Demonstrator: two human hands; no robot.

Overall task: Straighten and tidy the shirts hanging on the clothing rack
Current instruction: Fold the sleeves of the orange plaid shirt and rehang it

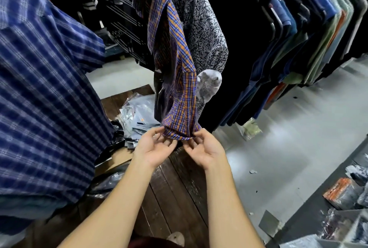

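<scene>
Hanging vertically from far above, the orange-and-blue plaid shirt (175, 72) has its bunched lower edge pinched by the left hand (154, 147) at left and the right hand (206, 153) at right, both equally near.

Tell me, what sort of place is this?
Probably a clothes shop or its stockroom: a long row of shirts on hangers, a heap of plastic-wrapped packets, and a left hand and right hand pinching a hanging checked shirt.
</scene>
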